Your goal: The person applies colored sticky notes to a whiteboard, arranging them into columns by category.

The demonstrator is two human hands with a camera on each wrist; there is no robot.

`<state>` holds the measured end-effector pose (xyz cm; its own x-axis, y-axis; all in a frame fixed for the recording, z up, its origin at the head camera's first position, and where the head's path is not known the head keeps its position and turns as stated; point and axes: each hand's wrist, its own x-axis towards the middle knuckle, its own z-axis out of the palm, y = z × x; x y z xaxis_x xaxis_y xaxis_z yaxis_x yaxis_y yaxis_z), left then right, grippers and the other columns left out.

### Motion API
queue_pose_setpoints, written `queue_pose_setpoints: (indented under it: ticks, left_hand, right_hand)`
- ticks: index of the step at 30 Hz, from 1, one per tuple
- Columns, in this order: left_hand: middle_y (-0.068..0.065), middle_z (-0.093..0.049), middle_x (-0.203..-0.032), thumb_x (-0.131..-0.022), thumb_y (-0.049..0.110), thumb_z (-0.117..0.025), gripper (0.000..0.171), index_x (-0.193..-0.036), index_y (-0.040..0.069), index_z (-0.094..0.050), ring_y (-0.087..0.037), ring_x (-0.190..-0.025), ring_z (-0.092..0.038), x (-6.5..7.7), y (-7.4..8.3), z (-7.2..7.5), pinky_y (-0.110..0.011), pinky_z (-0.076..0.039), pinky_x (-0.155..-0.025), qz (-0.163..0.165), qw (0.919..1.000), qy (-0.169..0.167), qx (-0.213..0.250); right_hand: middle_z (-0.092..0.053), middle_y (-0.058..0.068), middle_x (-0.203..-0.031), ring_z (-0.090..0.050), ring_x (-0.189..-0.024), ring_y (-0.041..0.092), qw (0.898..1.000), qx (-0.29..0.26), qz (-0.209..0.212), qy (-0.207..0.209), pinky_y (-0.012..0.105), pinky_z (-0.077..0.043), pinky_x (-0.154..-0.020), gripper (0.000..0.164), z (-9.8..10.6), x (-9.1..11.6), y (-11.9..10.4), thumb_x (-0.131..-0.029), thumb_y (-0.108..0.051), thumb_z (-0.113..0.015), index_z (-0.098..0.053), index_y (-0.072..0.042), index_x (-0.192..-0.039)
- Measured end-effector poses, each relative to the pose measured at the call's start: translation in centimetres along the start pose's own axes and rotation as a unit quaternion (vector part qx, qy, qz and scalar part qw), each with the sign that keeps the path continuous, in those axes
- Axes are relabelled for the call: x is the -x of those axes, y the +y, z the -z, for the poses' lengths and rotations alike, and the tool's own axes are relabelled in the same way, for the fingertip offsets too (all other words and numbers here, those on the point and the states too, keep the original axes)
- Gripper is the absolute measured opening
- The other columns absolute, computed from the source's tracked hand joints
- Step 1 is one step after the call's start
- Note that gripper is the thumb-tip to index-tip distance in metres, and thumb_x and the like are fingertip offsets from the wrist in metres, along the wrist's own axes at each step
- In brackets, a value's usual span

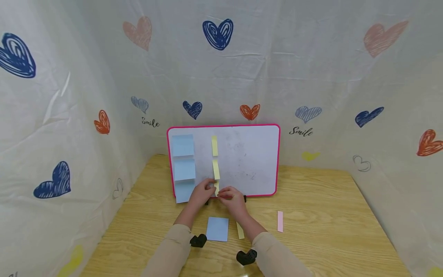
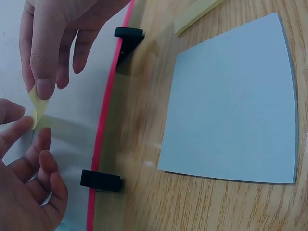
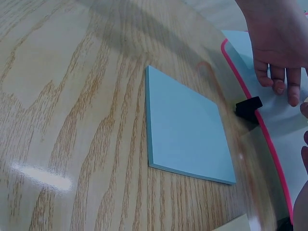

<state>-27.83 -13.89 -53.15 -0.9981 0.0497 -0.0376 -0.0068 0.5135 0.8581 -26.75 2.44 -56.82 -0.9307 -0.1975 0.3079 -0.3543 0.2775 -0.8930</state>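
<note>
Low on a pink-framed whiteboard, both hands meet at a narrow yellow sticky note. My right hand pinches it between thumb and finger, and the strip looks twisted in the left wrist view. My left hand holds the strip's other end at the fingertips, which partly cover it. Directly above are two more yellow strips, the upper strip and the lower strip. Down the board's left side run three blue square notes, the top one, middle one and bottom one overhanging the frame.
On the wooden table lies a blue sticky pad. A yellow strip pad sits partly behind my right forearm, with a pink strip farther right. Black feet support the board. A heart-printed curtain surrounds the table.
</note>
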Motion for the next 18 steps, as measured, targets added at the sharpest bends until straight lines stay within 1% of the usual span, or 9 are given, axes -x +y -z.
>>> queue_pose_setpoints:
  ticks: [5, 10, 14, 18]
  left_hand:
    - [-0.002, -0.052, -0.075, -0.093, 0.019, -0.06, 0.034, -0.126, 0.012, -0.061, -0.016, -0.055, -0.044, -0.01, 0.15, -0.26, -0.03, -0.038, -0.052, 0.002, 0.9999, -0.01, -0.002]
    - [-0.002, -0.053, -0.072, -0.093, 0.018, -0.062, 0.034, -0.127, 0.014, -0.061, -0.016, -0.054, -0.045, 0.1, 0.23, -0.44, -0.03, -0.039, -0.052, 0.007, 0.9999, -0.015, -0.002]
    - [-0.002, -0.052, -0.072, -0.093, 0.018, -0.061, 0.035, -0.128, 0.015, -0.06, -0.015, -0.055, -0.045, 0.26, 0.23, -0.62, -0.029, -0.039, -0.052, 0.007, 0.9998, -0.019, -0.004]
    - [-0.003, -0.051, -0.073, -0.093, 0.018, -0.061, 0.038, -0.131, 0.013, -0.058, -0.015, -0.058, -0.044, 0.63, 0.28, -0.85, -0.028, -0.038, -0.054, -0.004, 0.9996, -0.027, -0.005]
  right_hand:
    - [-0.067, -0.003, -0.094, -0.063, -0.092, 0.016, 1.0, 0.002, -0.003, 0.005, 0.026, -0.053, -0.076, 0.006, -0.02, -0.03, 0.13, -0.083, -0.003, -0.076, -0.079, -0.007, -0.087]
    - [-0.067, -0.003, -0.092, -0.063, -0.088, 0.014, 1.0, 0.003, 0.004, 0.006, 0.025, -0.053, -0.073, 0.004, 0.03, 0.08, 0.03, -0.083, -0.003, -0.076, -0.078, -0.004, -0.086]
    - [-0.067, -0.004, -0.09, -0.062, -0.087, 0.013, 1.0, 0.013, 0.009, 0.004, 0.025, -0.053, -0.072, 0.005, 0.23, 0.24, -0.01, -0.082, -0.007, -0.078, -0.078, -0.003, -0.085]
    - [-0.068, -0.004, -0.089, -0.063, -0.086, 0.012, 1.0, 0.018, 0.014, 0.0, 0.025, -0.052, -0.069, 0.008, 0.77, 0.61, -0.02, -0.082, -0.011, -0.079, -0.078, -0.004, -0.085]
